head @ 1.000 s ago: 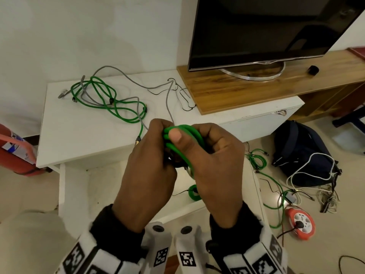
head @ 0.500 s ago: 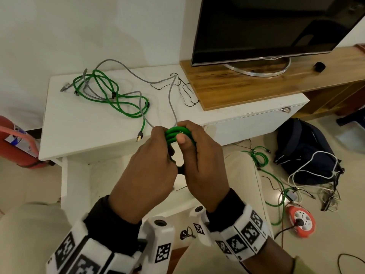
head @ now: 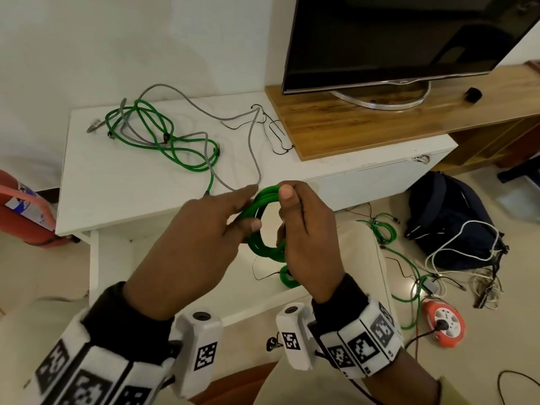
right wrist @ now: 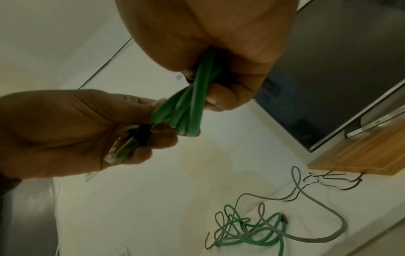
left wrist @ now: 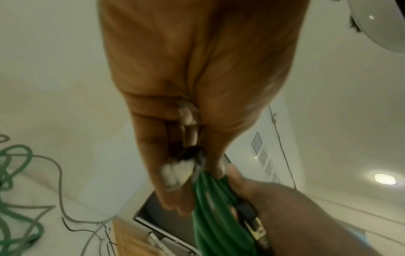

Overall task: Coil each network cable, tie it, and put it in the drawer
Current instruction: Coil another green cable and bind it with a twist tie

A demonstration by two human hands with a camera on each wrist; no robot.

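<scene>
Smooth green-jacketed cable (head: 264,226); matt white cabinet top (head: 140,182) (plain finish); grained wooden shelf (head: 350,124); glossy television screen (head: 403,39).

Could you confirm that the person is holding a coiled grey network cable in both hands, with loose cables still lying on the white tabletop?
Not quite: the coiled network cable held by the left hand and right hand is green, not grey, as the head view shows. Loose cables do lie on the white tabletop.
</scene>
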